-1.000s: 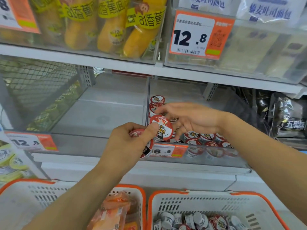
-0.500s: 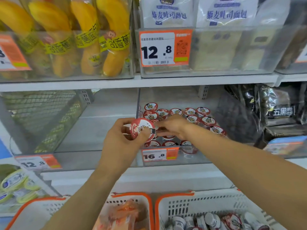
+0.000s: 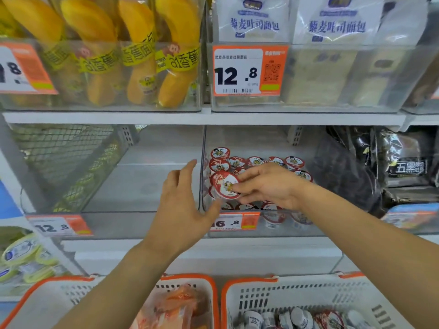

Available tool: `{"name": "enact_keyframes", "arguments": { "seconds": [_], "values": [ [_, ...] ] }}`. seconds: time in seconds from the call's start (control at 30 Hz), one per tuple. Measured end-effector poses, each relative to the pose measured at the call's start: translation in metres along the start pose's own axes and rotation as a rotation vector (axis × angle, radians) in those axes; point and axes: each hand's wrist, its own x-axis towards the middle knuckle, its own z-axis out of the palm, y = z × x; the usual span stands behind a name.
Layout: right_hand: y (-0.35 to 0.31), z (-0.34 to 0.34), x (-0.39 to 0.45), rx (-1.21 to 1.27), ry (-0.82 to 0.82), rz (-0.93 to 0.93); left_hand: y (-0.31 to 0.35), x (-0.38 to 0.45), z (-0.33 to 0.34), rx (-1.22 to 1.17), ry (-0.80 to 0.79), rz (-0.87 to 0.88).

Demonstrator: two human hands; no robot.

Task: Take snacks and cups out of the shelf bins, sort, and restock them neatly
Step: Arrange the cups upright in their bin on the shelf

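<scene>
My right hand [image 3: 268, 186] pinches a small cup with a red and white lid [image 3: 224, 185] over the clear shelf bin [image 3: 297, 230] tagged 16.8. Several like cups [image 3: 255, 161] stand in rows inside that bin. My left hand [image 3: 180, 207] hovers just left of the held cup, fingers spread and holding nothing. Below, the right white basket with an orange rim [image 3: 308, 281] holds several more cups [image 3: 294, 317]. The left basket [image 3: 190, 280] holds orange snack packs [image 3: 175, 307].
An empty clear bin [image 3: 142, 224] tagged 12.8 sits left of the cup bin. Banana-shaped cakes [image 3: 140, 51] and white bread bags [image 3: 254, 20] fill the shelf above. Black snack bags [image 3: 403, 162] lie to the right. A wire mesh panel [image 3: 61, 160] stands at the left.
The cup passed from my left hand to my right hand. My left hand let go and spread its fingers. The view moved closer to the shelf.
</scene>
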Motion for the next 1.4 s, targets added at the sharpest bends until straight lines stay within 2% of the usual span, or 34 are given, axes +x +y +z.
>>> {"name": "enact_keyframes", "arguments": {
  "seconds": [0.07,0.13,0.2,0.23,0.4,0.53,0.73,0.87,0.93,1.03,1.1,1.27,1.4],
  "values": [
    [0.004,-0.003,0.008,-0.097,0.041,0.068,-0.006,-0.005,0.001,0.093,-0.129,-0.04],
    [0.009,0.003,0.015,-0.324,0.047,0.105,-0.01,-0.009,0.004,0.191,-0.2,-0.025],
    [0.014,0.011,0.023,-0.527,0.062,0.084,-0.014,-0.009,0.006,0.215,-0.154,-0.009],
    [0.014,0.014,0.026,-0.554,0.069,0.076,-0.015,-0.008,0.007,0.209,-0.129,-0.02],
    [0.0,0.011,0.04,-0.478,0.052,0.177,-0.019,-0.006,0.013,0.218,-0.067,-0.011],
    [-0.006,0.011,0.063,-0.515,0.272,0.039,-0.023,-0.003,0.016,0.232,-0.051,-0.004],
    [-0.005,0.023,0.072,-0.346,0.175,0.178,-0.023,-0.003,0.015,0.23,-0.032,0.024],
    [-0.005,0.02,0.075,-0.337,0.166,0.214,-0.023,-0.003,0.016,0.252,-0.044,0.029],
    [-0.006,0.016,0.081,-0.383,0.208,0.174,-0.023,-0.003,0.015,0.266,-0.043,0.03],
    [-0.005,0.015,0.096,-0.499,0.326,-0.033,-0.022,-0.001,0.015,0.275,-0.047,0.027],
    [-0.003,0.019,0.104,-0.66,0.33,-0.149,-0.021,-0.001,0.015,0.273,-0.049,0.027],
    [-0.001,0.02,0.115,-0.771,0.293,-0.154,-0.021,-0.003,0.016,0.281,-0.051,0.04],
    [-0.009,0.017,0.121,-0.893,0.367,-0.27,-0.021,-0.001,0.014,0.298,-0.053,0.047]
  ]
}}
